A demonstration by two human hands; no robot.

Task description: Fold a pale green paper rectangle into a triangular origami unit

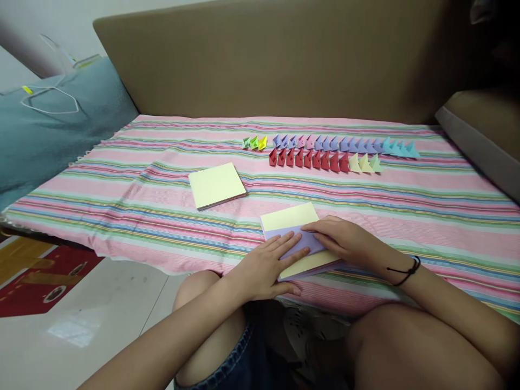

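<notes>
A folded lilac paper sheet [298, 244] lies on top of a pale yellow paper stack [289, 216] near the front edge of the striped cloth. My left hand [266, 268] lies flat on the lilac sheet's left part, fingers stretched out. My right hand [347, 238] presses on its right part, fingers laid flat along the fold. A black cord sits on my right wrist.
A second pale yellow paper stack [215, 185] lies to the left. Two rows of small folded paper pieces [329, 153], green, lilac, red, yellow and blue, line the back. A striped cloth [142, 189] covers the sofa seat; a teal cushion [49, 135] sits left.
</notes>
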